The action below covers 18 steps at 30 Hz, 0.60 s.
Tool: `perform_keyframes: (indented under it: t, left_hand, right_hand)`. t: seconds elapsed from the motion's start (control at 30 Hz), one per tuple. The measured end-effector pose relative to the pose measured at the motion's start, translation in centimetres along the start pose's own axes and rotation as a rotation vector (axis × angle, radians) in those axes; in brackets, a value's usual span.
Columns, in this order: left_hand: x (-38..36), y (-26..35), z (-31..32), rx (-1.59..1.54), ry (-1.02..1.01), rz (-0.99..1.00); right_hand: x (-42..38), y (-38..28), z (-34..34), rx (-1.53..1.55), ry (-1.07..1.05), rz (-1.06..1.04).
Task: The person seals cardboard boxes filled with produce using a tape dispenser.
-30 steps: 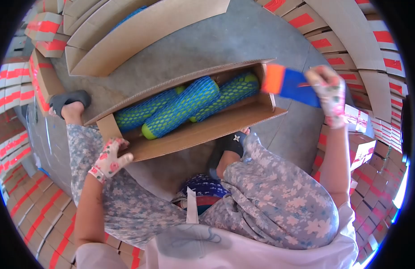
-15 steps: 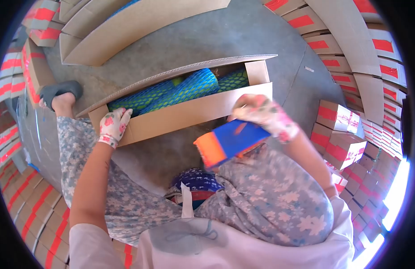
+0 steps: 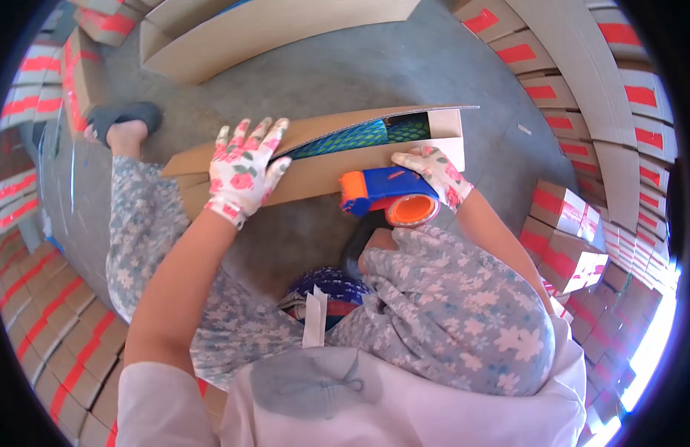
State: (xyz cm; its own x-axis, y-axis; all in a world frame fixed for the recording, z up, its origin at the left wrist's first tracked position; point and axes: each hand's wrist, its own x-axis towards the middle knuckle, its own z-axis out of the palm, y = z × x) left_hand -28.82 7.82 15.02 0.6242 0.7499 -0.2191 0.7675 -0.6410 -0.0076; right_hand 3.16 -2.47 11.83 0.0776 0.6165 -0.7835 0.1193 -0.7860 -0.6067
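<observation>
A long, narrow cardboard box (image 3: 315, 180) lies across in front of me, its top partly open. Through the gap show green rolls in blue netting (image 3: 352, 138). My left hand (image 3: 244, 173), in a flowered glove, lies with fingers spread on the flap at the box's left part. My right hand (image 3: 440, 177), gloved alike, is closed around a blue and orange tape dispenser (image 3: 393, 183) with a roll of tape in it. The dispenser is beside the box's near wall, and my right fingertips are at that wall's top edge near the right end.
Another long open box (image 3: 285, 37) lies on the grey floor (image 3: 345, 74) beyond. Stacked cartons with red tape (image 3: 561, 123) line the right side, and more cartons (image 3: 47, 328) stand at the left. My shod foot (image 3: 125, 127) rests left of the box.
My left hand has gone from gripping the box's near wall to lying spread on its flap, now folded further over. My right hand has turned the tape dispenser and brought it against the box.
</observation>
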Motion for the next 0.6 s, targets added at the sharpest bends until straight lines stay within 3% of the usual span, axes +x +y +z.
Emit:
perform_keyframes:
  t: [0.17,0.23,0.37,0.43,0.53,0.57,0.6]
  left_hand:
    - [2.5,-1.4,1.0,0.114,0.031,-0.031]
    - [4.5,-2.6,0.9,-0.006,-0.105,-0.069]
    - [3.3,-1.4,4.4,-0.090,0.269,-0.052]
    - [0.3,-0.3,3.8,-0.077,0.094,-0.025]
    - [-1.1,-0.5,3.7,-0.094,0.034,-0.035]
    - [-0.8,-0.7,3.7,-0.109,0.042,-0.018]
    - [-0.9,-1.0,3.8,-0.122,0.042,-0.006]
  right_hand:
    - [0.7,1.1,0.1,-0.075,0.017,-0.065]
    - [0.3,0.7,0.2,-0.002,0.024,-0.094]
    - [0.4,0.3,0.0,0.046,0.041,-0.122]
    - [0.4,0.8,0.4,-0.085,0.054,-0.044]
    - [-1.7,-0.7,0.7,-0.043,0.015,-0.086]
    - [-2.2,-2.5,1.0,-0.047,0.003,-0.111]
    - [-3.0,-4.9,1.2,-0.161,0.063,-0.268]
